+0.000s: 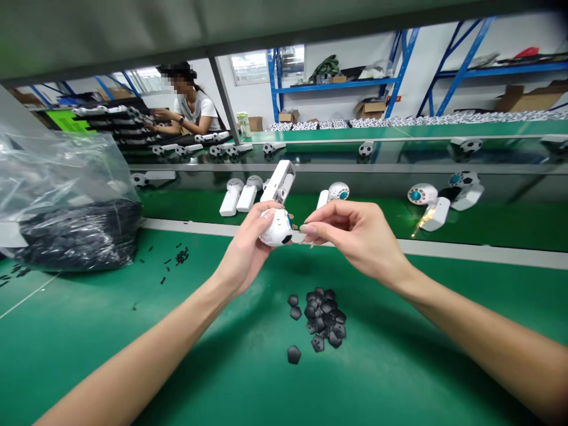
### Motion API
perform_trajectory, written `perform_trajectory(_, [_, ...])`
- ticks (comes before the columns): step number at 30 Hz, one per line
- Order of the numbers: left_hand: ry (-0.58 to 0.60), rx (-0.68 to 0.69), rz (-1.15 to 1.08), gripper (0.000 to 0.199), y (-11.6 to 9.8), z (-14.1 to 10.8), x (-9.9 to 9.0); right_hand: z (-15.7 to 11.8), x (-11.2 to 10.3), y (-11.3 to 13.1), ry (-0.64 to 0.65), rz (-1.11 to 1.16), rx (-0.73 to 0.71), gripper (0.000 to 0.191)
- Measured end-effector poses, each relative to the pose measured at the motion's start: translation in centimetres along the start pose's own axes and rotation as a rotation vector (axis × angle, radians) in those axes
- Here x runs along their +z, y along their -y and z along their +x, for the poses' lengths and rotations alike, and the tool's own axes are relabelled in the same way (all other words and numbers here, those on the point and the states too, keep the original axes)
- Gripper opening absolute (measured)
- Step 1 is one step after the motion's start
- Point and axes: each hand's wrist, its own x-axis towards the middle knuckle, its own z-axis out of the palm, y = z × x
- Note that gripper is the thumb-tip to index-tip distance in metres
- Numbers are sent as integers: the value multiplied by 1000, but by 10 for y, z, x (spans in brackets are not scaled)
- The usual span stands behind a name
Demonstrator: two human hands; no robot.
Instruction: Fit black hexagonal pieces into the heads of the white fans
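On the left of the green table (213, 367) sags a clear plastic bag (62, 171), its lower part filled with black pieces (84, 236). Behind it, near a co-worker (197, 109), stacked black trays (128, 145) carry white fans (115, 110). Cardboard boxes (371, 109) stand by blue shelves (335, 86), contents hidden. Above the table's far edge, the left hand (248, 239) curls around a ball-headed fan (276, 229), handle up. The right hand (361, 236) pinches thumb and fingertips together just beside its head; whether anything is between them, I cannot tell.
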Motion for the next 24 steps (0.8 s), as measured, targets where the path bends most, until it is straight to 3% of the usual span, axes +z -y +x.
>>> perform_trajectory(4, [5, 131, 129, 26, 6, -7, 4, -1, 5, 0, 38, 102, 127, 36])
perform_trajectory(13, [2, 236, 393, 27, 8, -19, 9, -7, 15, -11, 10, -90, 85, 43])
perform_trajectory(20, [-102, 304, 545, 33, 12, -21, 14, -17, 20, -11, 23, -77, 126, 38])
perform_trajectory(24, [-131, 334, 516, 28, 12, -17, 12, -14, 14, -3, 140, -101, 93, 27])
